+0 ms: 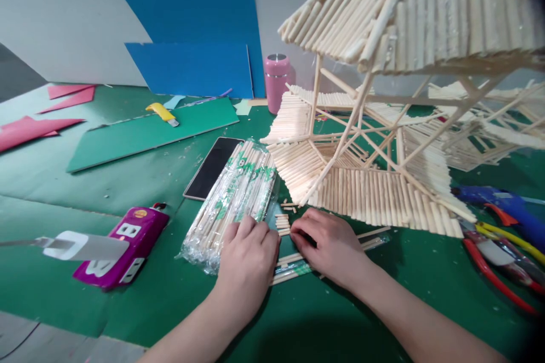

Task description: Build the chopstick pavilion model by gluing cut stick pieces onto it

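Observation:
My left hand rests with curled fingers at the lower right corner of a clear plastic pack of wrapped chopsticks. Its fingertips are hidden from me. Opposite it, my right hand is closed, thumb and fingers drawn together beside a small row of short cut stick pieces. Anything within either grip is too hidden to make out. Loose chopsticks, some in a plastic sleeve, lie below and between both hands. Just beyond my right hand stands a pavilion-like model of wooden sticks with a sloping stick roof.
A phone lies partly under the pack. To the left are a purple power strip with a white charger, a green board and a yellow cutter. Pliers and a blue glue gun lie right; a pink flask stands behind.

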Demonstrator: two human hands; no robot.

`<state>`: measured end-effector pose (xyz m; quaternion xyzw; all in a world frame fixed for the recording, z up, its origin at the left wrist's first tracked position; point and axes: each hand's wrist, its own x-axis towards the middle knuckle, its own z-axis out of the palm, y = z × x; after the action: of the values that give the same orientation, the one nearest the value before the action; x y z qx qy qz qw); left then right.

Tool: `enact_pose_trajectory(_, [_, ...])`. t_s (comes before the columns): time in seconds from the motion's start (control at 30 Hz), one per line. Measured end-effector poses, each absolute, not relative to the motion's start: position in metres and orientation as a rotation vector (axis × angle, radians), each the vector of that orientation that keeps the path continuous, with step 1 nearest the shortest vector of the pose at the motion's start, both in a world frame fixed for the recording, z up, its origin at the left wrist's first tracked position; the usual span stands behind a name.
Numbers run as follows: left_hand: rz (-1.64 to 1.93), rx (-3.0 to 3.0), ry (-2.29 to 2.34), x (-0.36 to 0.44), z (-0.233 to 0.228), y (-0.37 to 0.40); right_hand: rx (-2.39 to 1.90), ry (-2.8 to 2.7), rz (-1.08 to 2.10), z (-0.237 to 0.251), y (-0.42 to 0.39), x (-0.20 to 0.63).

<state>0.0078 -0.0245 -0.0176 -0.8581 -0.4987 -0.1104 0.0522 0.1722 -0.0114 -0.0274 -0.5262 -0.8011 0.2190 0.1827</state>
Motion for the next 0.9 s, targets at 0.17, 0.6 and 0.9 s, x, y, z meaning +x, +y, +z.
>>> enact_pose_trajectory(0.17, [-0.374,-2.613,-1.493,0.0074,-0.0201,-0.0239,-1.467,-2.269,0.620,-0.0281,-0.0134,0.1733])
enact_pose_trajectory(0.6, [-0.438,-2.618,-1.511,0.0054,-0.0214,-0.0259,-1.475,-2.250,0.619,-0.0293,-0.0120,0.1723])
enact_pose_trajectory(0.9, [-0.438,-2.619,-1.512,0.0063,-0.0204,-0.0256,-1.455,-2.228,0.663,-0.0282,-0.0116,0.1750])
